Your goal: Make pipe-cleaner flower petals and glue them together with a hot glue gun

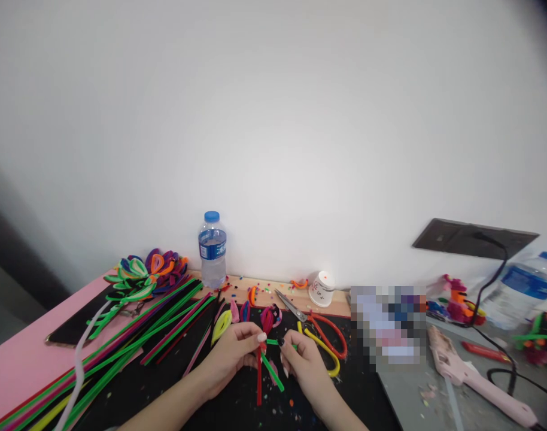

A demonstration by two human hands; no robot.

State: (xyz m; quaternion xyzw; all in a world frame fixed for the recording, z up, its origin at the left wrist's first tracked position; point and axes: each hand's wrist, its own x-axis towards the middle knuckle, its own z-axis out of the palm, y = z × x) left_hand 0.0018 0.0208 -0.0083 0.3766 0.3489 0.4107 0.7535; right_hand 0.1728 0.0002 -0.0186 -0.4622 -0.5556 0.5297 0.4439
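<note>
Low at centre, the left hand (234, 350) pinches a fuzzy magenta, red and green pipe-cleaner flower (267, 320) above the black surface (361, 395); the right hand (304, 359) seems to grip its green strand (272, 342). Probably light, soft and bendable, it is best held where the stems cross. Beyond lie metal-bladed scissors (295, 309).

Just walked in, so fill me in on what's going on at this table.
A person is working fuzzy craft stems with both bare hands. The left hand pinches a red stem below a magenta looped bunch, while the right hand grips a green stem that crosses the red one. Scissors lie open just beyond the right hand. More loose stems are spread to the left, and a pink glue gun lies off to the right.
</note>
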